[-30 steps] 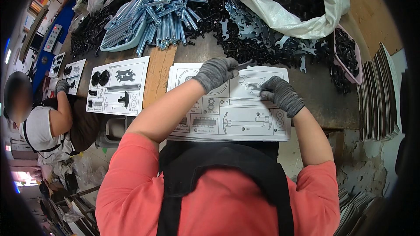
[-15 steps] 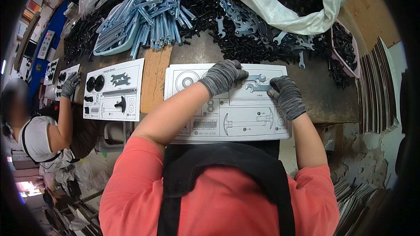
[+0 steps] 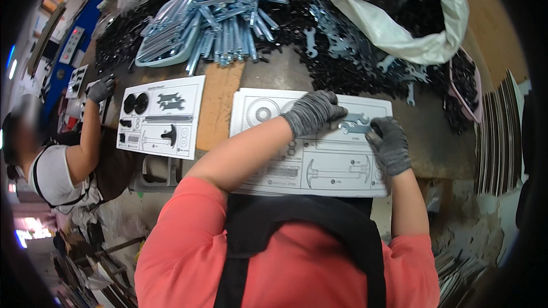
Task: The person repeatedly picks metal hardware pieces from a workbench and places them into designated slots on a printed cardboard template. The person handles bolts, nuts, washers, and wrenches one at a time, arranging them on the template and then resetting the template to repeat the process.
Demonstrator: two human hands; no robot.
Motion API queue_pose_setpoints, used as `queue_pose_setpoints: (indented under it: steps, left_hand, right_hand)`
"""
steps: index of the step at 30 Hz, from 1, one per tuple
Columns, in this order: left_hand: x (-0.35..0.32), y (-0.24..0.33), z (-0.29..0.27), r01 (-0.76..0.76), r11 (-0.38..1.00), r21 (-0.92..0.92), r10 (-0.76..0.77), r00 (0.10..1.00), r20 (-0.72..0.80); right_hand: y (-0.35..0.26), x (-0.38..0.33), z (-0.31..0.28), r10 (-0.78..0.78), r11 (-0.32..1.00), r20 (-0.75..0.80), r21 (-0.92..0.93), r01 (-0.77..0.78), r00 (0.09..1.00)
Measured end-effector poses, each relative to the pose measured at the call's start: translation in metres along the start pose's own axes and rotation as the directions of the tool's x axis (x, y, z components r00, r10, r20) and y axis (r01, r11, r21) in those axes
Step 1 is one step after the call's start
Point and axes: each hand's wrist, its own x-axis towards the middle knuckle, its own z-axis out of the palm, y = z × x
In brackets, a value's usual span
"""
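A stack of white printed cards (image 3: 268, 162) lies in front of me, with outlines of parts drawn on it. Two flat grey open-end wrenches sit on its upper right area, an upper wrench (image 3: 356, 117) and a lower wrench (image 3: 357, 129). My left hand (image 3: 313, 115), in a grey knit glove, has its curled fingers closed at the left end of the upper wrench. My right hand (image 3: 390, 146), gloved alike, pinches the right end of the lower wrench. Its fingertips partly cover that end.
A finished-looking parts card (image 3: 188, 94) lies to the left. Behind are metal tubes (image 3: 228, 17) heaped over a tray, black bolts (image 3: 331, 74), loose wrenches (image 3: 342, 40) and a white sack (image 3: 399, 40). A pink basket (image 3: 471, 105) stands right. A co-worker's gloved hand (image 3: 101, 88) is far left.
The whole view has shifted, so the scene sits further right in it. Both my hands stay at the wrenches, with little visible movement against the card.
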Motion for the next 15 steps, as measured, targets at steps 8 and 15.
queue_pose_setpoints:
  steps: [8,15]
  left_hand:
    - [-0.042,-0.089,-0.070,0.692,0.722,0.003,-0.610,0.639,-0.468]
    - [-0.045,-0.167,-0.099,0.875,0.351,0.333,-0.852,0.447,-0.274]
  right_hand:
    - [0.035,-0.033,-0.003,0.158,0.909,-0.154,0.408,-0.083,0.975]
    - [0.050,-0.051,-0.005,0.139,0.964,-0.193,0.249,-0.089,0.971]
